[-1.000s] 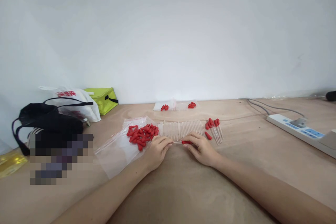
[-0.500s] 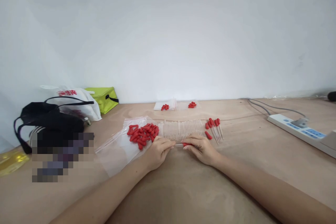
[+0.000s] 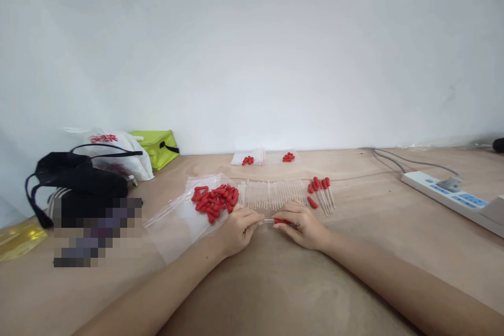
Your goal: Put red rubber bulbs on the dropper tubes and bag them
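Between finger and thumb, my left hand point(image 3: 241, 228) pinches a clear dropper tube point(image 3: 268, 220) lying level above the table. At the tube's other end, my right hand point(image 3: 302, 224) grips a red rubber bulb point(image 3: 281, 221); the fingers partly cover where bulb and tube meet. Beyond both hands lies a row of clear dropper tubes point(image 3: 271, 194). A heap of red bulbs point(image 3: 214, 200) rests on a clear zip bag point(image 3: 179, 236) left of the row. To its right are several droppers fitted with red bulbs point(image 3: 321, 191) and one loose red bulb point(image 3: 312, 202).
Small bags with red bulbs point(image 3: 248, 160) lie near the wall. At left sit a black bag point(image 3: 84, 184), a white plastic bag point(image 3: 134, 160) and a lime-green bag point(image 3: 157, 149). A white power strip point(image 3: 444, 194) with a grey cable point(image 3: 413, 153) lies at right.
Both hands keep their grip on the tube and bulb and have shifted only slightly. A little more of the red bulb shows under my right fingers.
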A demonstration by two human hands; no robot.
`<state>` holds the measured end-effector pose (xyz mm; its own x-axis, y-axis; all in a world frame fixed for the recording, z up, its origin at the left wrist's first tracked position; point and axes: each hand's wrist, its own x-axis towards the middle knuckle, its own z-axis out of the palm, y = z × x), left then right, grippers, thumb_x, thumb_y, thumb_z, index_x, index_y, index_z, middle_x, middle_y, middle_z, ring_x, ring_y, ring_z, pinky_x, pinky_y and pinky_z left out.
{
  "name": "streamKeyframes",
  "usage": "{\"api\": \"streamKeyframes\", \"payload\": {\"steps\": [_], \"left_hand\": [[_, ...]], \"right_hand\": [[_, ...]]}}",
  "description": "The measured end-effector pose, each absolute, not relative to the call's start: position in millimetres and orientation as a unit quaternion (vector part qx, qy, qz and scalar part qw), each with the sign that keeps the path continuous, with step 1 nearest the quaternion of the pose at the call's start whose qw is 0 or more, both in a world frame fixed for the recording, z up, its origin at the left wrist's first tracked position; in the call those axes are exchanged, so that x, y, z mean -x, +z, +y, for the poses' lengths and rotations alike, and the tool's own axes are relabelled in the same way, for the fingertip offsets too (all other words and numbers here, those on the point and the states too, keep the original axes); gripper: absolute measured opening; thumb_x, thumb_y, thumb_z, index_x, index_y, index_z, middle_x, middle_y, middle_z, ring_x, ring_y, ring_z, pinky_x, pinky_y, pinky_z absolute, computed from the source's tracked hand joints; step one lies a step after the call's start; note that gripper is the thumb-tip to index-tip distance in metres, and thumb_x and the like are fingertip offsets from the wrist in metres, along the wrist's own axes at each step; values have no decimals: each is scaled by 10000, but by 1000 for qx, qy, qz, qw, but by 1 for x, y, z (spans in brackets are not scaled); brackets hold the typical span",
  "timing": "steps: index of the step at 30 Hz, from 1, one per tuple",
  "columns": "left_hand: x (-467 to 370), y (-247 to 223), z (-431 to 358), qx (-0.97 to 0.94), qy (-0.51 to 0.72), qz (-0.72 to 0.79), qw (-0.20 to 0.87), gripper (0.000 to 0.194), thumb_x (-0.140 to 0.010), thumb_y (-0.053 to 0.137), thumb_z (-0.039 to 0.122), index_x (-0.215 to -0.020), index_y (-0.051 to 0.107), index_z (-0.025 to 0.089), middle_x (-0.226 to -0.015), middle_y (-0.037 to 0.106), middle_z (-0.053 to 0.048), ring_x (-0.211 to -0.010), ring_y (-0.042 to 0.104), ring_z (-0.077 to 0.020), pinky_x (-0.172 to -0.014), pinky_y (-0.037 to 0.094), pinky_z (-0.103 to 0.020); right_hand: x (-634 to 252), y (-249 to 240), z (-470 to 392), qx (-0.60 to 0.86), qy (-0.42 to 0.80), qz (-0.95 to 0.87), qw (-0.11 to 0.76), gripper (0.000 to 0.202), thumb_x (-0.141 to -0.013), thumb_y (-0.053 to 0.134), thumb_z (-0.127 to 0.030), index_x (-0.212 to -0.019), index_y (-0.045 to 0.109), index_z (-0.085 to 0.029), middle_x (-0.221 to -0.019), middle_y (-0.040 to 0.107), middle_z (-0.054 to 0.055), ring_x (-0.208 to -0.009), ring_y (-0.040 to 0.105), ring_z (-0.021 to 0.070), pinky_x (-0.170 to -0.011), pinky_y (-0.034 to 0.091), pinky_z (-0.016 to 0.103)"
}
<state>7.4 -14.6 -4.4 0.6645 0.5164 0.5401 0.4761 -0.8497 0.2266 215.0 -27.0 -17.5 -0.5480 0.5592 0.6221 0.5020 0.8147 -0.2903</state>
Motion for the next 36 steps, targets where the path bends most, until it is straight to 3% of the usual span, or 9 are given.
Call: {"api": "streamKeyframes", "payload": {"steps": [17, 23, 27, 33, 36], "left_hand": [[-13, -8, -16, -906, 305, 291, 25, 203, -830, 400, 160, -791, 599, 166, -709, 654, -25, -647, 580, -148, -638, 373, -290], [-15, -6, -17, -891, 332, 310, 26, 188, -846, 399, 191, -843, 586, 177, -788, 668, -23, -703, 593, -150, -670, 388, -293], [-15, -6, -18, -888, 338, 311, 23, 173, -845, 417, 215, -911, 575, 190, -832, 671, -24, -745, 588, -160, -717, 406, -302], [-10, -4, -19, -876, 334, 348, 28, 381, -837, 431, 255, -1205, 366, 185, -1022, 591, -77, -948, 527, -197, -829, 393, -352], [-10, -3, -20, -874, 324, 362, 38, 414, -828, 436, 255, -1221, 320, 195, -1001, 577, -73, -953, 517, -202, -842, 388, -373]], "right_hand": [[-207, -17, -24, 325, 43, -879, 345, 159, -801, 477, -249, -824, 613, -172, -716, 593, 45, -682, 517, 145, -658, 376, 292], [-204, -15, -24, 357, 251, -776, 455, 187, -763, 540, -301, -897, 605, -189, -787, 625, 39, -735, 569, 141, -694, 439, 282], [-197, -15, -25, 365, 379, -671, 522, 199, -705, 591, -339, -829, 587, -183, -733, 608, 12, -702, 566, 130, -685, 451, 277], [-225, 14, -1, 410, 424, -559, 583, 411, -691, 563, -303, -1079, 452, -220, -693, 528, -40, -632, 527, 100, -615, 439, 245], [-273, 34, 19, 486, 398, -519, 580, 404, -660, 551, -267, -1048, 454, -207, -650, 515, -46, -522, 476, 87, -498, 393, 219]]}}
